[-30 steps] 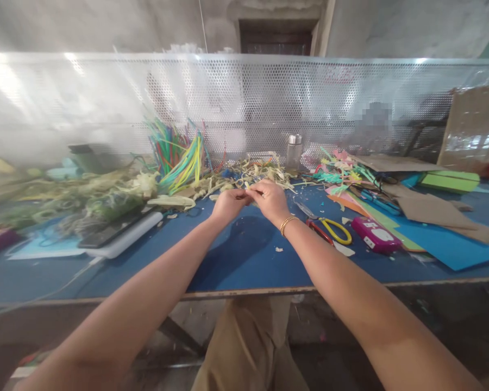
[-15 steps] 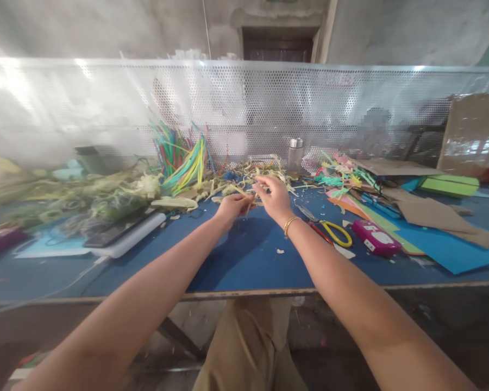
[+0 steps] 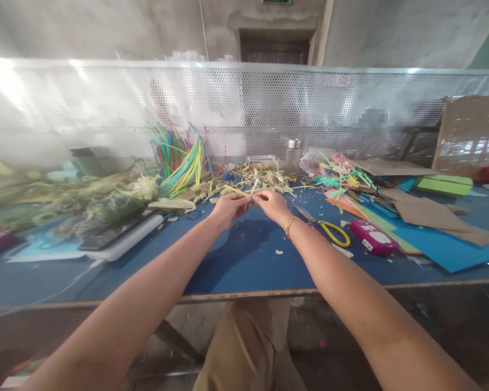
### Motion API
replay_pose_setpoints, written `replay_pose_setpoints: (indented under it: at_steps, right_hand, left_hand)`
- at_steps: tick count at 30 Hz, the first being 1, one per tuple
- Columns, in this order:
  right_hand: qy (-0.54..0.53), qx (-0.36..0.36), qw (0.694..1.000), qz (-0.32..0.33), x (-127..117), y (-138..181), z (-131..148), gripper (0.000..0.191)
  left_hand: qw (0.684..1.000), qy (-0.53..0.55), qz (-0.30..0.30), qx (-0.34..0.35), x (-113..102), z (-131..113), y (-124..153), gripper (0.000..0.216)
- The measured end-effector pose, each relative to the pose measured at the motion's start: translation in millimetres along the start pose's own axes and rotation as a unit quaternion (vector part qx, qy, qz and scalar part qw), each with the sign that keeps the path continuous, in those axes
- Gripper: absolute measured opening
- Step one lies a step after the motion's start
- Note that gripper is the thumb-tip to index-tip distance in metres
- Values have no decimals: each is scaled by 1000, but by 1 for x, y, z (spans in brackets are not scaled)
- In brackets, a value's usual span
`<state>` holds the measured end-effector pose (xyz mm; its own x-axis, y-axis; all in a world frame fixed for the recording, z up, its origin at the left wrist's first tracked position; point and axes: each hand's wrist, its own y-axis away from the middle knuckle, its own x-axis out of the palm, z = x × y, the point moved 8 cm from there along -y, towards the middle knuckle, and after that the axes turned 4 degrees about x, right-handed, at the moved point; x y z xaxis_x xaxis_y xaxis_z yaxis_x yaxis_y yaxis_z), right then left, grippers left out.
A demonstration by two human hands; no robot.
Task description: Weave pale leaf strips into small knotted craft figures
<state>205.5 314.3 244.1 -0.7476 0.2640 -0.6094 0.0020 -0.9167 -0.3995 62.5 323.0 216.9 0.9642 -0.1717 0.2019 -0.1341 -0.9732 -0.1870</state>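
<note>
Pale strips (image 3: 237, 190), like dried husk or straw, cross between my two hands just above the blue tabletop. My left hand (image 3: 230, 209) is closed on them, its fingertips pinching near the crossing. From the other side my right hand (image 3: 272, 205), with a gold bracelet at the wrist, pinches at the same spot, its thumb and finger meeting the strips. One strip end (image 3: 255, 182) points up between the hands. Behind them lies a heap of pale husk scraps (image 3: 264, 176). Yellow-handled scissors (image 3: 334, 233) lie to the right of my right hand.
Left are a tangled fibre pile (image 3: 110, 203), a white power bank (image 3: 126, 241) with a cable, and colourful pipe cleaners (image 3: 183, 163). A glass bottle (image 3: 293, 157) stands behind. Right are a magenta box (image 3: 374, 237), blue paper (image 3: 452, 252) and cardboard (image 3: 436, 214). A perforated metal screen (image 3: 277, 103) rises behind.
My right hand has come down from above the strips, and its raised fingers now pinch them beside my left hand. The view has shifted slightly.
</note>
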Motion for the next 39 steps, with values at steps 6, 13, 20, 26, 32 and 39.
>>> replay_pose_setpoints:
  at_steps: [6, 13, 20, 26, 32, 39]
  right_hand:
    - [10, -76, 997, -10, -1, 3, 14, 17]
    - [-16, -14, 1000, -23, -4, -6, -2, 25]
    - [-8, -12, 1000, -16, -4, 0, 5, 26]
    - [9, 14, 999, -41, -14, 0, 4, 23]
    - [17, 17, 998, -52, -15, -1, 3, 23]
    - [-9, -36, 998, -41, -7, -2, 4, 23]
  left_hand:
    - [996, -80, -27, 9, -9, -7, -2, 33]
    - [998, -52, 12, -24, -2, -4, -1, 31]
    - [991, -127, 26, 43, 6, -12, 3, 28]
    - [990, -130, 47, 40, 4, -11, 0, 21]
    - [994, -101, 44, 10, 3, -5, 1, 20]
    - [999, 4, 24, -33, 0, 5, -3, 21]
